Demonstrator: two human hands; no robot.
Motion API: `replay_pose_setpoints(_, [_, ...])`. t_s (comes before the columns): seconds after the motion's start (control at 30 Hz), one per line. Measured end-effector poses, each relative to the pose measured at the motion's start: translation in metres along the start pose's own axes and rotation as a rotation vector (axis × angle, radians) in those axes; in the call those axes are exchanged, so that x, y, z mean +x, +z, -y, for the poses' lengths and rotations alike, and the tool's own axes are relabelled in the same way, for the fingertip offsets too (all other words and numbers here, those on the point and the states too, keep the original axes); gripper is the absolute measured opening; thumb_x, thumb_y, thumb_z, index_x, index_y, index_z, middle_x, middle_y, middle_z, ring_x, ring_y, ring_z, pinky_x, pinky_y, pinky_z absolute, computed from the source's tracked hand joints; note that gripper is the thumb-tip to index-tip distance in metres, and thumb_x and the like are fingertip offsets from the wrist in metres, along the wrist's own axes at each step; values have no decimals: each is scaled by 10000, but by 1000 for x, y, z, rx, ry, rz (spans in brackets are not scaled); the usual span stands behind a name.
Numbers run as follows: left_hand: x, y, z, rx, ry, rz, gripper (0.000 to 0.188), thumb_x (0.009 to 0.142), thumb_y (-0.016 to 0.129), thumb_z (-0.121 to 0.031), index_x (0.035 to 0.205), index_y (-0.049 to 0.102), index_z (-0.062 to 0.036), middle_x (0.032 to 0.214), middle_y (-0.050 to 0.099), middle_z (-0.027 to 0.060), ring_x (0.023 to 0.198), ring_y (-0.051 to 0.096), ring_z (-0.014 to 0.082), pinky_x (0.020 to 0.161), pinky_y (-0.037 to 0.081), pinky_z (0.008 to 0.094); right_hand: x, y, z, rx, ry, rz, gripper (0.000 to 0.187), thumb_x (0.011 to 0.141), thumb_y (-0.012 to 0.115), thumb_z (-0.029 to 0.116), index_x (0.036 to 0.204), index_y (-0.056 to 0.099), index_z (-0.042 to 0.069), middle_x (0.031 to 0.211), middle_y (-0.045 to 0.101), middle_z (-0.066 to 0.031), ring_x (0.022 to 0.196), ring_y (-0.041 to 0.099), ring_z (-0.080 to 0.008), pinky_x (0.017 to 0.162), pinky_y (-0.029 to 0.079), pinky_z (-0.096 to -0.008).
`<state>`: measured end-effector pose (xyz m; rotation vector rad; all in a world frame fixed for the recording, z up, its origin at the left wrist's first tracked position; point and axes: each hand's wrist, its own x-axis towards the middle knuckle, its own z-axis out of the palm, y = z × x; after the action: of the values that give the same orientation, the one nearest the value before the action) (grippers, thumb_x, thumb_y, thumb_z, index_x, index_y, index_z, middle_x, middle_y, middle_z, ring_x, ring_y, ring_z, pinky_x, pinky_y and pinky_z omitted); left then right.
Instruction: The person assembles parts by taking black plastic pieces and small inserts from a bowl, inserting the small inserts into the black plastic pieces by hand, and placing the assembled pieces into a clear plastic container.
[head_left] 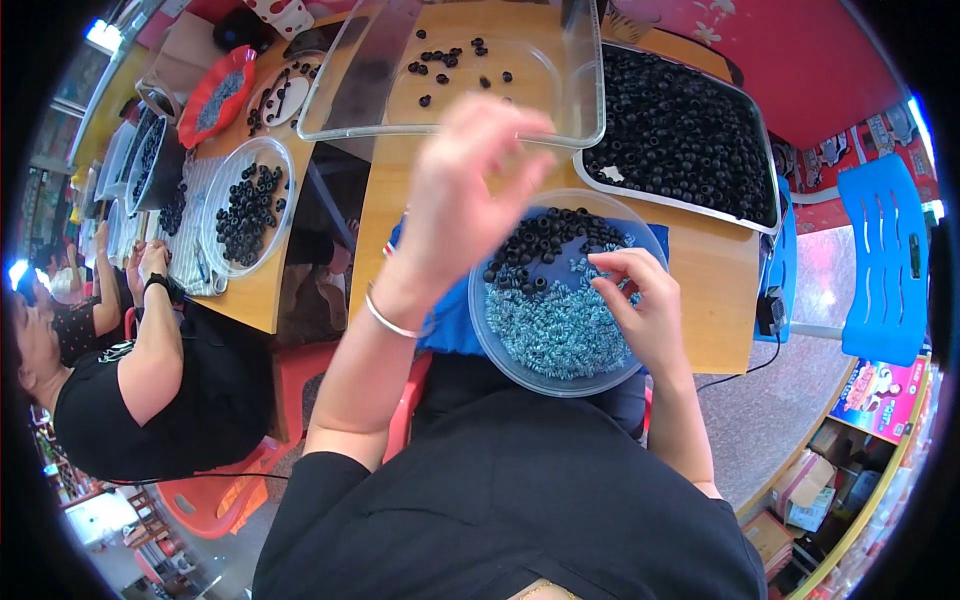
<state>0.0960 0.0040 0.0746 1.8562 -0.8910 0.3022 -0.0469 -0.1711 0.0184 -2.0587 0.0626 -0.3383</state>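
Right hand (pixel 648 312) — over clear bowl (pixel 555 388)

Black beads (pixel 545 237), teal-blue pieces (pixel 555 332), bright blue chair (pixel 880 335)

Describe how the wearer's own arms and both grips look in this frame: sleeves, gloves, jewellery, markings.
Both arms come out of black short sleeves, leaving the forearms uncovered. The left grip and right grip are ungloved human hands. A slim, silver-coloured bangle circles the left forearm; none shows on the right. Blur hides finer detail on the left.
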Motion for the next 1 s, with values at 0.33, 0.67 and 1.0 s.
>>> replay_pose_setpoints(0.33, [-92,50,20,345,55,605,234,673,686,-56,898,625,-65,837,590,70,845,563,264,766,474,369,18,12,-21,-518,-132,172,142,741,672,80,881,656,92,892,642,-48,877,606,-232,747,503,-349])
replay_pose_setpoints(0.67, [-98,43,19,90,-145,440,146,742,624,9,878,621,-44,924,556,101,881,588,235,746,499,331,22,26,-22,-693,-111,294,142,712,689,99,841,629,96,858,619,-52,878,610,-235,706,517,-355])
replay_pose_setpoints(1.0, [-103,36,16,-1011,-892,333,168,925,490,-45,1093,490,-46,968,496,13,811,503,71,650,444,201,12,13,-20,547,384,338,164,851,615,87,1000,630,19,902,622,-7,754,540,-51,673,443,-196])
